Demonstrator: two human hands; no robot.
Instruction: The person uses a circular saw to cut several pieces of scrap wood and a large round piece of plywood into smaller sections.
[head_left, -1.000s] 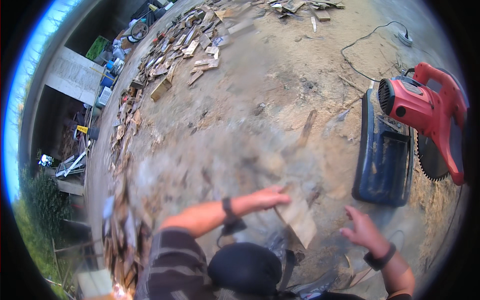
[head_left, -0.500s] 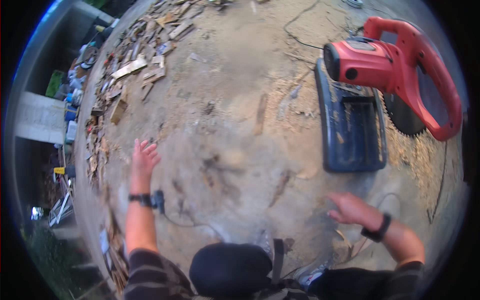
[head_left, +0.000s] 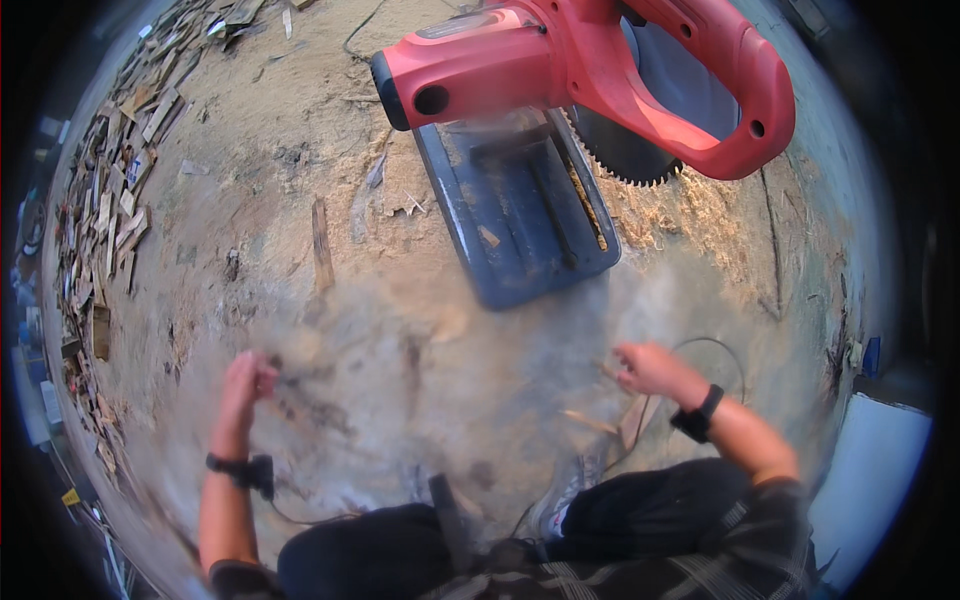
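Note:
At the top stands a red chop saw (head_left: 480, 70) with a toothed circular blade (head_left: 625, 150) and a dark blue metal base (head_left: 515, 220). On the left, my left hand (head_left: 247, 385) is raised over the dusty floor with its fingers curled in, away from the saw. My right hand (head_left: 655, 370) is closer to the front edge of the base, but does not touch it. Its fingers are bent together. Whether either hand holds something small is too blurred to make out. Both wrists carry black straps.
Wood offcuts (head_left: 125, 210) lie heaped along the left. Sawdust (head_left: 690, 215) is piled beside the blade. A loose wood strip (head_left: 321, 245) lies left of the base, and a thin cable (head_left: 735, 350) loops near my right hand. A pale panel (head_left: 870, 470) stands at the lower right.
My view has swung right, so the saw appears nearer the middle. My left hand has gone from spread fingers to curled ones. The fingers of my right hand have also drawn together.

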